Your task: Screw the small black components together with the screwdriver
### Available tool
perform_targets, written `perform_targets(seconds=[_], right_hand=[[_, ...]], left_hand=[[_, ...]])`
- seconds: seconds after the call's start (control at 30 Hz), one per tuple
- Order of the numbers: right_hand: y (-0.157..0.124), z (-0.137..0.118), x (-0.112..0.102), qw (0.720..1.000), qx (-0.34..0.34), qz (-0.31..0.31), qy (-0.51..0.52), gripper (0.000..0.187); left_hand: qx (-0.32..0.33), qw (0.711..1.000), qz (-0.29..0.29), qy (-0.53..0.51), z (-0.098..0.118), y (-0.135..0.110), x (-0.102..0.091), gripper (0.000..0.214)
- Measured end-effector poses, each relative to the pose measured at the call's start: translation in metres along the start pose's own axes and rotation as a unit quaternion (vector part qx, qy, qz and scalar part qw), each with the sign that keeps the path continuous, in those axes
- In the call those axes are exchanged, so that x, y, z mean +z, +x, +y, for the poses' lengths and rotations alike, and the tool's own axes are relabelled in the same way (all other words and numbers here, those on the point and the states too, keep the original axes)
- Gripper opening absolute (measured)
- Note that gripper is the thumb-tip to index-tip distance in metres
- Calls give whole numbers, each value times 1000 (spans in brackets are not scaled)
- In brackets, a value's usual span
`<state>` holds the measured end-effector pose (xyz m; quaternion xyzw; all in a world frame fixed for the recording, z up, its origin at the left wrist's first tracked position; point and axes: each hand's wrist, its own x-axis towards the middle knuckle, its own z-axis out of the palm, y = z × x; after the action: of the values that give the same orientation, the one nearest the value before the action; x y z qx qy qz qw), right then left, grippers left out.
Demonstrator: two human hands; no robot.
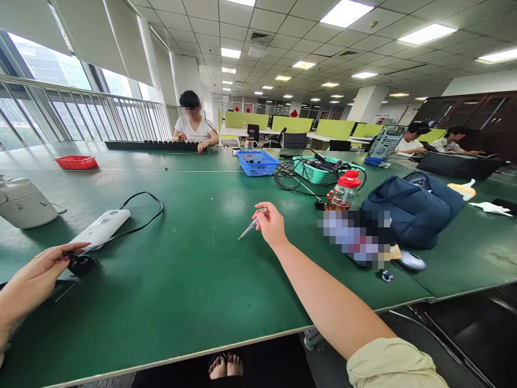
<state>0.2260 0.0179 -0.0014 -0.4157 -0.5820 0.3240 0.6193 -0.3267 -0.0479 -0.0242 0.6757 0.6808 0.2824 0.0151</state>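
My right hand [271,223] is held over the green table [194,291], fingers closed around a thin clear-handled screwdriver [251,226] whose tip points left and down. My left hand [34,280] rests at the near left edge, fingers pinching a small black plug [82,264]. A black cable runs from the plug in a loop to a white power strip [100,228] lying just beyond my left hand.
A grey-white kettle-like appliance [24,202] stands at far left, with a red tray [76,161] behind it. A blue basket [257,162], a teal basket [319,171] with cables, a red-lidded jar [343,192] and a navy bag [412,210] sit right. A person [194,126] sits at a keyboard [155,145].
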Motion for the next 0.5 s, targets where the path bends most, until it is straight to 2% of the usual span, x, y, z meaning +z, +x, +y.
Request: perform_targets(seconds=[0.13, 0.43, 0.5], right_hand=[[0, -1, 0, 1000, 1, 2, -2, 20], [0, 0, 1, 1000, 2, 2, 0, 22], [0, 0, 1, 1000, 3, 2, -1, 22]], left_hand=[[-30, 998, -37, -29, 6, -1, 0, 57], [-26, 995, -59, 77, -4, 1, 1, 62], [-12, 994, -43, 105, -3, 0, 1, 62]])
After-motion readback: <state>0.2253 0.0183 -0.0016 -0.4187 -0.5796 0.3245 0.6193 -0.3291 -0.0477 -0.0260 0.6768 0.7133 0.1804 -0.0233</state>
